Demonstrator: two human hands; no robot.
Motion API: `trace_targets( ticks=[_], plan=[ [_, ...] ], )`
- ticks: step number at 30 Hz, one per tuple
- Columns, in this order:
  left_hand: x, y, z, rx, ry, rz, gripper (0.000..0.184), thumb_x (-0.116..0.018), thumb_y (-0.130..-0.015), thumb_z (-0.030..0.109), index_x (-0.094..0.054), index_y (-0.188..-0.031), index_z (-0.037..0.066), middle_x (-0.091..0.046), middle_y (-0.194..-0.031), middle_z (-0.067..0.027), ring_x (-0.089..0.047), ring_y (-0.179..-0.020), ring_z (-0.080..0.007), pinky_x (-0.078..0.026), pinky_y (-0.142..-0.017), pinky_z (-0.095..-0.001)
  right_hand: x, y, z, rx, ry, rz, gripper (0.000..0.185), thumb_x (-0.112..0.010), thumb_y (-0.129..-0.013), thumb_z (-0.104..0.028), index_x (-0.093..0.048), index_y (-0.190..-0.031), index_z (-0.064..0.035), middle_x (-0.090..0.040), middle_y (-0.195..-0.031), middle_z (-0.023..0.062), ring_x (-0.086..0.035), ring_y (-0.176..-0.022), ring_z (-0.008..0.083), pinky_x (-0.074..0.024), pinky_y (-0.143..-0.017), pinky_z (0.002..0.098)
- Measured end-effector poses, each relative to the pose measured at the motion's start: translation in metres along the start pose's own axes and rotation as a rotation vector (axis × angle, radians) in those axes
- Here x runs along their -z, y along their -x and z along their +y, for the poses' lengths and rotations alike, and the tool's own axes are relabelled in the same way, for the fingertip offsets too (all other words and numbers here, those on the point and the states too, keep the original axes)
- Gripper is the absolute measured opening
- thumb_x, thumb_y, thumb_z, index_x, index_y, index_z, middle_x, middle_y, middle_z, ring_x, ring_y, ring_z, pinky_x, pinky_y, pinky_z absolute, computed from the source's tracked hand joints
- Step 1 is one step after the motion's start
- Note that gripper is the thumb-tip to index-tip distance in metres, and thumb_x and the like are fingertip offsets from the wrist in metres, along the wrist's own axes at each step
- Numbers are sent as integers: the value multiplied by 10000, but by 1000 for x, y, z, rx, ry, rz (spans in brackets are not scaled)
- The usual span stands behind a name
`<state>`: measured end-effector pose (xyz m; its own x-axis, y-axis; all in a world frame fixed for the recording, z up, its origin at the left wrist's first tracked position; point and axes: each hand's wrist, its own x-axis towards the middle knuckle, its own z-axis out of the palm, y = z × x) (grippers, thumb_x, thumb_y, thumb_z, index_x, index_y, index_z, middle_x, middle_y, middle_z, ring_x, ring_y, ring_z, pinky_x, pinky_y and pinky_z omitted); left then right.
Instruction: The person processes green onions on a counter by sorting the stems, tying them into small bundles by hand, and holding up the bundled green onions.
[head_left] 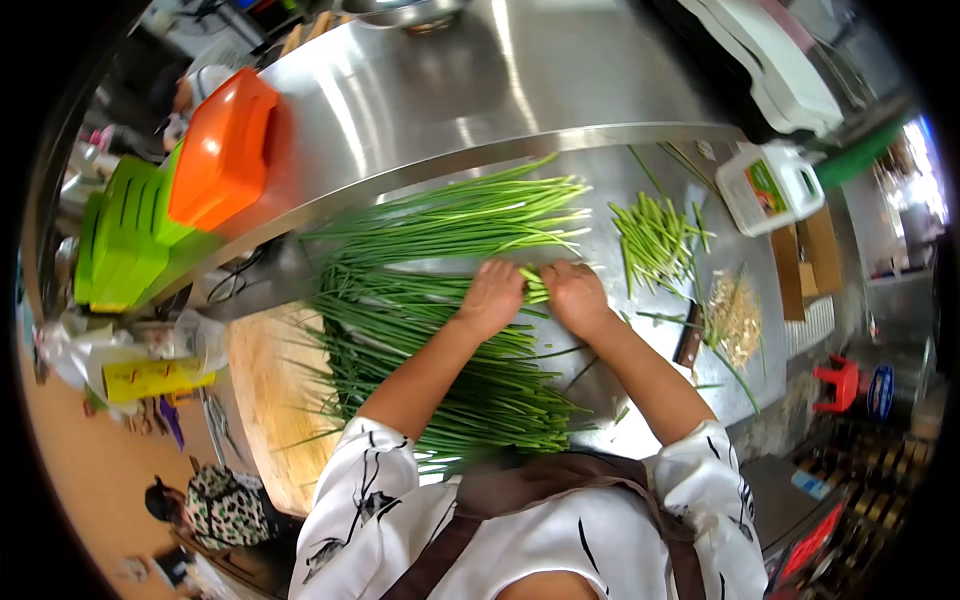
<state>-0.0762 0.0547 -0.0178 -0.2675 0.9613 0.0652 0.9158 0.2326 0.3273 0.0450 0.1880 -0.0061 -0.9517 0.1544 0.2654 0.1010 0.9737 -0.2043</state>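
Green stalks (490,400) run left-to-right, pale ends rightward; your fingers (507,272) curl closed around some; a knife (688,342) lies farther right.

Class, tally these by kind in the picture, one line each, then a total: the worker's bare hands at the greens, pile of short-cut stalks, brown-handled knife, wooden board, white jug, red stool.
Hands, left hand and right hand: 2
Pile of short-cut stalks: 1
Brown-handled knife: 1
Wooden board: 1
White jug: 1
Red stool: 1
Total: 7
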Motion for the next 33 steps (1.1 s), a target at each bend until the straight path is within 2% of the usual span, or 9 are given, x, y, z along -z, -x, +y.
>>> trace_targets(
  ticks=[7, 10, 16, 19, 21, 22, 25, 28, 33],
  plan=[
    [18, 2, 6, -94, 63, 25, 297, -585, -723, 34, -536, -1010, -26, -548, -964, -186, -519, -956, -336, -372, -890, -428, 15, -1, -10, 74, 68, -73, 97, -531, -735, -90, -584, -800, -41, -599, -748, 112, -612, -663, 233, -489, -615, 346],
    [9, -1, 3, -134, 5, 197, 281, -570, -733, 26, -536, -1009, -16, -548, -930, -183, -518, -929, -343, -374, -865, -432, 19, -8, -24, -262, -177, -222, 181, -615, -731, -169, -595, -822, -14, -614, -799, 168, -628, -712, 318, -497, -643, 418],
    [-3, -11, 4, -17, 33, 333, 143, -559, -746, 60, -546, -880, 12, -550, -838, -144, -529, -875, -316, -384, -811, -427, 22, -18, -34, -739, -587, -210, 245, -585, -799, -231, -602, -828, 12, -625, -837, 223, -594, -775, 412, -477, -721, 468],
    [4, -16, -6, 277, 53, 254, 140, -545, -758, 83, -551, -887, 29, -555, -825, -144, -529, -866, -317, -386, -797, -436, 43, -3, -35, -740, -611, -213, 279, -581, -802, -248, -607, -870, 21, -622, -841, 234, -591, -792, 417, -473, -740, 471],
    [18, -12, -6, 110, 42, 281, 110, -513, -783, 99, -551, -872, 46, -567, -819, -141, -526, -840, -324, -388, -777, -441, 40, 8, -19, -843, -508, -122, 259, -588, -788, -251, -619, -884, -12, -637, -863, 223, -610, -827, 391, -490, -735, 474],
    [15, -7, -9, 103, 99, 63, 203, -508, -842, 166, -565, -987, 36, -579, -982, -157, -515, -959, -335, -384, -864, -442, 43, 12, -1, -808, -419, 45, 246, -594, -777, -220, -600, -907, -12, -631, -859, 218, -609, -805, 392, -491, -716, 470],
    [20, 14, 4, 67, 134, 22, 413, -528, -877, 297, -514, -1182, 19, -513, -1184, -184, -450, -1119, -343, -326, -992, -446, 37, 14, 73, -820, -84, 146, 282, -611, -770, -229, -580, -962, -25, -636, -862, 202, -621, -783, 375, -499, -681, 471],
    [35, 39, -5, 80, 77, 25, 645, -568, -854, 401, -371, -1343, 30, -408, -1318, -197, -378, -1217, -354, -256, -1054, -452, 56, 18, 111, -772, 69, -54, 482, -672, -747, -342, -543, -1116, -62, -620, -1039, 157, -608, -924, 342, -489, -758, 464],
    [47, 82, -21, 29, 13, -103, 709, -588, -829, 438, -358, -1351, 17, -446, -1232, -202, -396, -1164, -367, -256, -1047, -456, 60, 37, 86, -587, 419, 25, 681, -700, -726, -348, -432, -1297, -92, -505, -1267, 131, -481, -1161, 317, -363, -945, 541]
  ],
)
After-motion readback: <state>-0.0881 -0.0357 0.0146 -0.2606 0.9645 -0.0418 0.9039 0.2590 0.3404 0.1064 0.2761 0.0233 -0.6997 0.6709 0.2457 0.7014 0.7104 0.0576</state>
